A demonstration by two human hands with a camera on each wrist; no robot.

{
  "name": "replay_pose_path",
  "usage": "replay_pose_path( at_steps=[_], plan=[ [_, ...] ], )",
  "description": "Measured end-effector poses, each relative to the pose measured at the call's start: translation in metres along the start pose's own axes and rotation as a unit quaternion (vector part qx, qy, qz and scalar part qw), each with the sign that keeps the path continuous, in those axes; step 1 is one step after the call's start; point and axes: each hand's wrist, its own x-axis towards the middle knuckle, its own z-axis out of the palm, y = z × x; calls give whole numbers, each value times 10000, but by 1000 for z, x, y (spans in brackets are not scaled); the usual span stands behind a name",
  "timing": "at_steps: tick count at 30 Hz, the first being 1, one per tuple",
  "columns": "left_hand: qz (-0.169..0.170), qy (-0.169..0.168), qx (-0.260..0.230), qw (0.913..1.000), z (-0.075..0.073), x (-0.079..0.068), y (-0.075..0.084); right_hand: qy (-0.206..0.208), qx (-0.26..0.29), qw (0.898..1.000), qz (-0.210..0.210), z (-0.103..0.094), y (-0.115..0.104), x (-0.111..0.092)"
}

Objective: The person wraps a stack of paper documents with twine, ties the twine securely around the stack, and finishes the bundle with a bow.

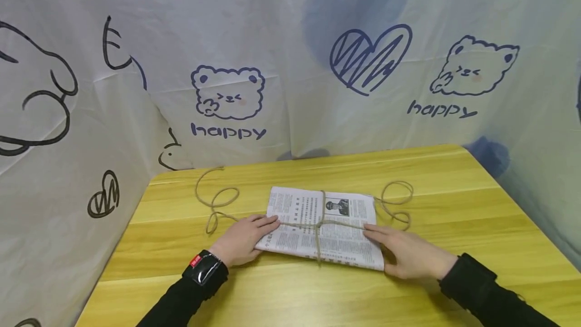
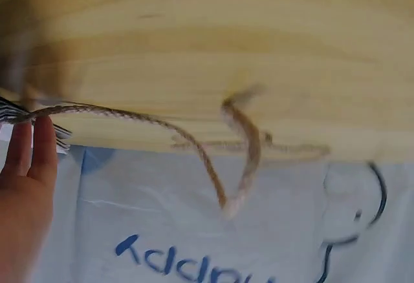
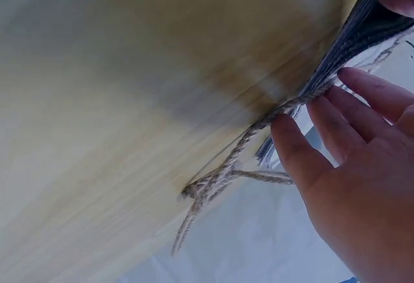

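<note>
A folded newspaper stack [image 1: 295, 246] lies on the table with brown twine [image 1: 320, 224] crossed over its top. My left hand [image 1: 247, 238] rests on the left end of the stack, fingers extended over the edge. At the right end, my right hand [image 1: 410, 254] touches the paper with fairly straight fingers. In the left wrist view, two fingertips [image 2: 44, 125] touch the twine [image 2: 149, 116] at the paper's edge. The right wrist view has fingers along the twine [image 3: 242, 144], with the thumb at the stack's near corner. The underside of the stack is hidden.
One loose twine end [image 1: 224, 202] curls on the table to the left, another [image 1: 397, 201] to the right. The yellow wood-grain table [image 1: 290, 296] is bounded by a pale cloth [image 1: 295, 95] with drawn bears and hearts, behind and at both sides.
</note>
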Motion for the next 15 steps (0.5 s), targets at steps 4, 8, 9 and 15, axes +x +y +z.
replay_pose_path(
  at_steps=[4,8,9,15],
  plan=[
    [-163,581,-337,9976,-2,5,-5,-101,188,9998,-36,-2,5,1],
    [-512,1208,-647,9892,-8,6,-5,-87,668,9975,-204,-3,14,-1],
    [-603,1318,-695,9870,-11,6,-5,-13,814,9965,-213,-3,16,-1],
    [-1171,1618,-1287,9714,-24,9,-2,1051,1638,9806,-220,-1,26,6]
  ],
)
